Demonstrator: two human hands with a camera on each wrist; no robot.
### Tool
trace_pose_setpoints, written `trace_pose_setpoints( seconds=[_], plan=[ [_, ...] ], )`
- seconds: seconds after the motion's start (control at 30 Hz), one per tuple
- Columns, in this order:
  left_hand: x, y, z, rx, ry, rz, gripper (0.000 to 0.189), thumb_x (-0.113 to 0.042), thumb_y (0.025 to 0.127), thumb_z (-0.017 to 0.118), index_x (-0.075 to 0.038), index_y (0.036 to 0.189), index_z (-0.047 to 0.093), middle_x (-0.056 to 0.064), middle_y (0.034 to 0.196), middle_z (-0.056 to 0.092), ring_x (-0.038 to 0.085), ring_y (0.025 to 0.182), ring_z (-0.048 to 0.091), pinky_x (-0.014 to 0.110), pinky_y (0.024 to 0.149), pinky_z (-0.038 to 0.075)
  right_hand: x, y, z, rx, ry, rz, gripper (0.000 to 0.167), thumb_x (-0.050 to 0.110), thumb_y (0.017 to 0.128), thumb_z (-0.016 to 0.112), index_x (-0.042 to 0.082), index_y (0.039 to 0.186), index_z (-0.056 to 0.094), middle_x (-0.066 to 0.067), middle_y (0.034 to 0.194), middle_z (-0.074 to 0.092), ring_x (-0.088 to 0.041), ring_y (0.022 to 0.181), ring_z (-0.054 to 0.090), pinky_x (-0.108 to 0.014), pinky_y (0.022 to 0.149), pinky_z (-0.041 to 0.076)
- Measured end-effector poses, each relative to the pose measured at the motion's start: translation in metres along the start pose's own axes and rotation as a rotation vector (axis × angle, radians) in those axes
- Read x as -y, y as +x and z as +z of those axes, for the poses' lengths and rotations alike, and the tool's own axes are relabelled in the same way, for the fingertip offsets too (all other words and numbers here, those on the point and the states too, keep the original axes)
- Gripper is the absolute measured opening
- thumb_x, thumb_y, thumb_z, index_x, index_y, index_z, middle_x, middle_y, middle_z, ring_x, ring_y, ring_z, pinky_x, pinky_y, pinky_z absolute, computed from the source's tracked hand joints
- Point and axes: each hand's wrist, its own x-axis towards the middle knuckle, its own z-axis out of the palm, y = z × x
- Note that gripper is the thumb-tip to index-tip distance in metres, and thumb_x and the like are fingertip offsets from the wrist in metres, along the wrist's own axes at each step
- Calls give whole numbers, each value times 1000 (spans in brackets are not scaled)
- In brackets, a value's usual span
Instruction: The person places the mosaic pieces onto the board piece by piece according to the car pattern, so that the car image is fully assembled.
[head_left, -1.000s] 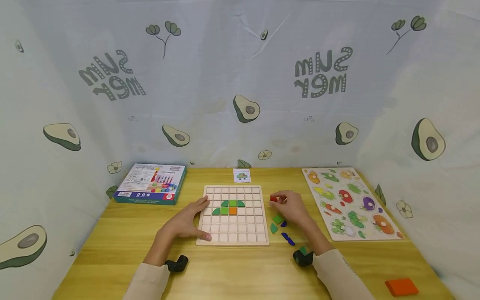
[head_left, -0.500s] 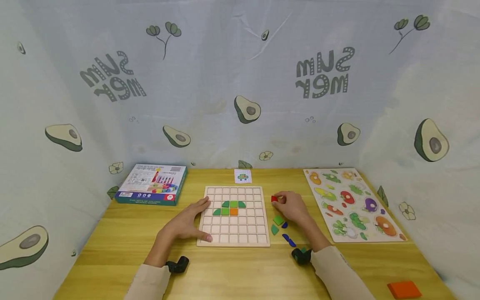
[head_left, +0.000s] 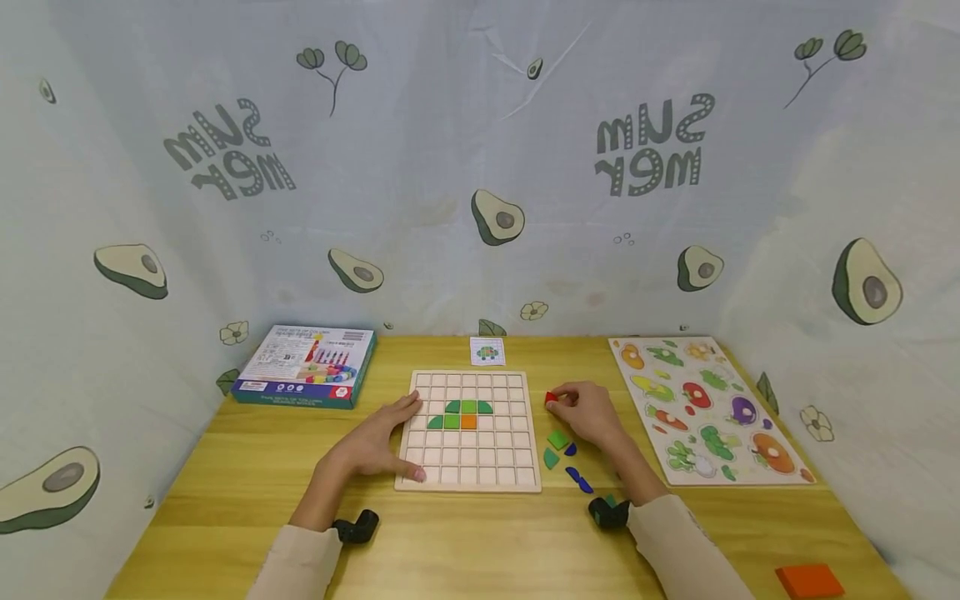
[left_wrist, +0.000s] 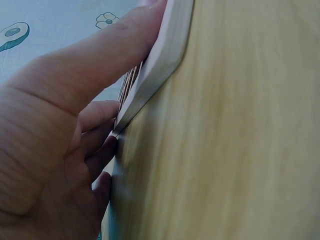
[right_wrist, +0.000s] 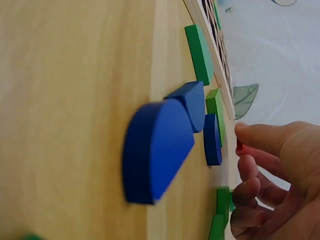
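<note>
My left hand (head_left: 381, 439) rests on the left side of a wooden grid board (head_left: 472, 488), fingers spread along the edge and thumb on the front left corner. Green pieces, some with a rounded side, and one orange square (head_left: 468, 422) sit in cells near the board's middle. To the right of the board, my right hand (head_left: 588, 412) pinches a small red block (head_left: 551, 398) between thumb and fingers. The right wrist view shows only a sliver of the red block (right_wrist: 239, 146). Below that hand lie a green square (head_left: 557, 439), a rounded green piece (head_left: 551, 457) and blue rounded pieces (right_wrist: 170, 155).
Behind the board lies a small picture card (head_left: 487, 351) with a gridded turtle-like figure. A boxed set (head_left: 303, 367) is at the back left, and a vegetable puzzle board (head_left: 708, 412) at the right. An orange block (head_left: 810, 581) lies at the front right.
The red block has turned slightly in my right fingers, now showing a corner upward. The left hand stays on the board, and the pieces on the grid are unchanged.
</note>
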Motion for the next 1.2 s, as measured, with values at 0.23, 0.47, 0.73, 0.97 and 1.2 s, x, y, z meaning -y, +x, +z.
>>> trace_pose_setpoints(
  seconds=[0.23, 0.47, 0.73, 0.97, 1.2],
  plan=[
    [0, -1, 0, -2, -3, -4, 122, -58, 67, 92, -13, 163, 32, 5, 173, 21, 40, 158, 20, 64, 125, 24, 6, -6, -3, -11, 1, -21, 31, 24, 94, 77, 4, 118, 76, -6, 84, 69, -17, 64, 53, -27, 55, 44],
    [1, 0, -1, 0, -4, -2, 122, -59, 67, 92, -12, 163, 32, 5, 173, 21, 40, 158, 20, 63, 125, 24, 15, -11, 0, 2, 54, -83, 30, 25, 93, 78, 6, 116, 78, -4, 79, 66, -15, 53, 49, -25, 46, 40],
    [1, 2, -1, -1, 1, -3, 121, -59, 67, 91, -14, 163, 32, 3, 173, 20, 40, 159, 18, 64, 125, 23, 29, -15, 10, 35, 84, -102, 27, 24, 93, 78, 9, 115, 79, -2, 79, 65, -15, 55, 46, -24, 45, 35],
    [0, 1, 0, 2, 5, -18, 122, -59, 67, 91, -14, 163, 33, 2, 173, 20, 39, 159, 19, 63, 125, 23, 41, -17, 26, 49, 81, -114, 25, 24, 93, 78, 10, 113, 79, 0, 76, 63, -13, 54, 46, -22, 47, 33],
    [0, 0, 1, 4, 8, -18, 122, -60, 66, 91, -14, 163, 33, 2, 173, 20, 39, 159, 19, 63, 125, 23, 56, -18, 41, 75, 78, -78, 23, 25, 92, 80, 14, 112, 81, 2, 75, 61, -14, 60, 48, -22, 49, 33]
  ],
)
